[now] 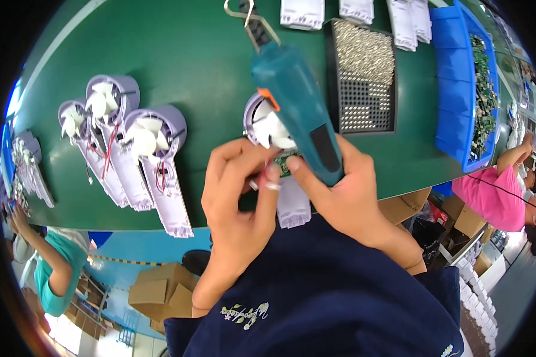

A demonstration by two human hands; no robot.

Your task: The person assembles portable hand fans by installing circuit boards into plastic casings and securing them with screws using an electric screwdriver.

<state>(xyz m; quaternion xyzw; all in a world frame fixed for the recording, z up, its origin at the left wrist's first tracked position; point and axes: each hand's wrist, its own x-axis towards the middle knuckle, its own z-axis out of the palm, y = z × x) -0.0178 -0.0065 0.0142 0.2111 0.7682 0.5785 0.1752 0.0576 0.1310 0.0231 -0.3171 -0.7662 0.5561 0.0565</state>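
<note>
Fan housing: a lilac plastic handheld fan half-shell (274,134) with a white impeller in its round head, lying on the green bench directly under both hands, its long handle part running down between the fingers toward the person's dark blue apron.
Circuit board: a small green board (287,162) sits in the housing just below the impeller, right at the fingertips of both hands.
Left hand: the left hand (235,196) is curled, thumb and forefinger pressed together in a pinch on a small part at the board; what the part is cannot be told.
Right hand: the right hand (339,196) is wrapped round the teal electric screwdriver (298,110), thumb along its side near the board; the tool slants up and away from the fingers, an orange switch on its body and a metal hanging hook at its far end.
Screw tray: a black perforated tray (363,98) just beyond the right fingers, its upper part packed with bright metal screws, the lower rows of holes bare.
Blue bin: a blue plastic bin (452,89) further right of the tray, holding a heap of small green circuit boards.
Finished row: three lilac housings with white impellers and red wires (143,154), well left of the left fingers.
White shells: flat white plastic parts (356,11) at the far edge beyond the tray.
</note>
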